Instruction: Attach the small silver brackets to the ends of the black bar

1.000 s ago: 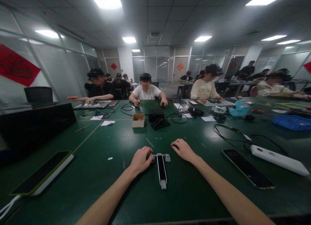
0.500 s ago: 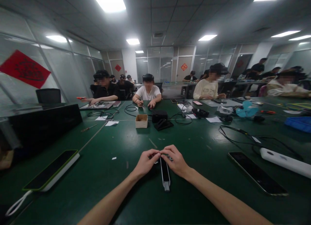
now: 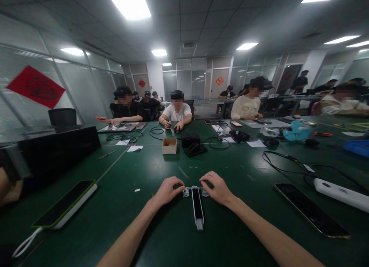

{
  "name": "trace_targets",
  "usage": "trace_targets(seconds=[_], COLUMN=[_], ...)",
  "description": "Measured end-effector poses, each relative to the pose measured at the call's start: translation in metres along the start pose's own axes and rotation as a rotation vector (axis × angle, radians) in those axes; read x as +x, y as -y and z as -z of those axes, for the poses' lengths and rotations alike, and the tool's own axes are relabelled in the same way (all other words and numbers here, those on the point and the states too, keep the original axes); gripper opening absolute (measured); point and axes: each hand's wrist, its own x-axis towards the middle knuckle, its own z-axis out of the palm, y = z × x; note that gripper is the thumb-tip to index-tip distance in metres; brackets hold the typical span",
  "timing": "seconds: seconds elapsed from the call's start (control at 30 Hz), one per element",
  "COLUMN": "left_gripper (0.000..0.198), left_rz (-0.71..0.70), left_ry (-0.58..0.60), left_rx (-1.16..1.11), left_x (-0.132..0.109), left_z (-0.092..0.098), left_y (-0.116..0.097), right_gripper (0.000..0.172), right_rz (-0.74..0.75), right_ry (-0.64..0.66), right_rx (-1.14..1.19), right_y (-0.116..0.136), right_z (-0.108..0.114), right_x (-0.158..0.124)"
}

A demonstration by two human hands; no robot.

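Observation:
A slim dark device with a pale frame (image 3: 197, 205) lies on the green table, its grey end pointing toward me. Small metal pieces flank its far end, one on the left (image 3: 186, 192) and one on the right (image 3: 205, 193). Beside the left piece is my left hand (image 3: 168, 190), thumb and index finger apart, the fingertips close to the metal. My right hand (image 3: 217, 187) curves over the right piece with a gap between thumb and index finger. Nothing shows in either hand. Whether the fingertips touch the metal is hard to tell.
A green-edged phone on a white block (image 3: 65, 205) lies left, another phone (image 3: 311, 209) and a white device (image 3: 340, 194) right. Farther off are a small box (image 3: 169, 146), a black case (image 3: 190, 139), cables and a blue fan (image 3: 296, 131). People sit across the table.
My hands have moved apart from where their fingertips met over the device's far end, and their fingers have opened. The metal pieces are now more visible. The view has shifted slightly.

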Motion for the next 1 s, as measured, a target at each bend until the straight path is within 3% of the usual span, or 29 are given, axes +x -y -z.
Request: trace_targets(seconds=[0.13, 0.3, 1.0], left_gripper=[0.022, 0.023, 0.019], left_rz=[-0.034, -0.041, 0.035], left_ry=[0.085, 0.081, -0.004], left_rx=[0.039, 0.036, 0.017], left_x=[0.000, 0.000, 0.000], left_z=[-0.003, -0.004, -0.016], left_y=[-0.002, -0.006, -0.002], right_gripper=[0.013, 0.013, 0.012], right_rz=[-0.073, -0.104, -0.110], right_ry=[0.154, 0.274, 0.311], right_rx=[-0.025, -0.023, 0.011], right_y=[-0.016, -0.023, -0.016], right_z=[0.009, 0.009, 0.006], right_x=[-0.002, -0.003, -0.004])
